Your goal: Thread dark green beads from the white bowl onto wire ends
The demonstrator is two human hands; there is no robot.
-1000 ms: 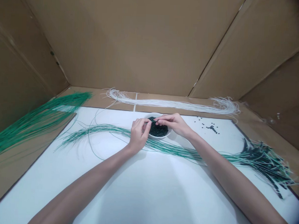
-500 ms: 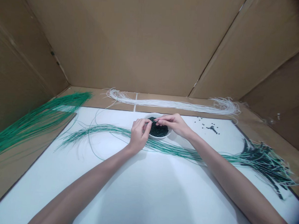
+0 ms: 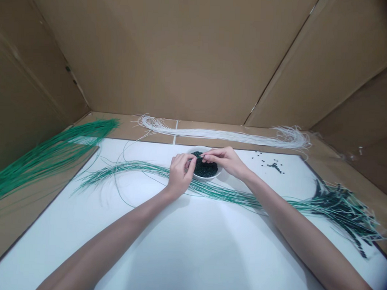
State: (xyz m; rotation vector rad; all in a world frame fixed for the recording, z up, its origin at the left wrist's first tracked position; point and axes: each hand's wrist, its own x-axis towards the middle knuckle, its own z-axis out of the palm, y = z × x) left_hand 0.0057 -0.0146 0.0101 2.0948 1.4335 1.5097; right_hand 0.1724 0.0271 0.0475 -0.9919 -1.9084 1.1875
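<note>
A small white bowl [image 3: 208, 177] stands on a white board [image 3: 163, 246], filled with dark green beads [image 3: 205, 167]. Over the bowl, my left hand [image 3: 180, 174] and my right hand [image 3: 225, 160] pinch a thin pale strand [image 3: 196, 158] between their fingertips. Whether it is a wire or a needle is too fine to tell. A long sweep of thin green strands [image 3: 141, 170] runs under my left wrist and across the board. At its right end the strands carry dark beads in a thick bunch [image 3: 341, 209].
A loose bundle of white strands [image 3: 219, 136] lies along the back, and a green bundle [image 3: 45, 162] lies at the left on brown cardboard [image 3: 25, 236]. Several loose dark beads [image 3: 274, 166] sit at the board's back right. Cardboard walls [image 3: 168, 54] surround everything.
</note>
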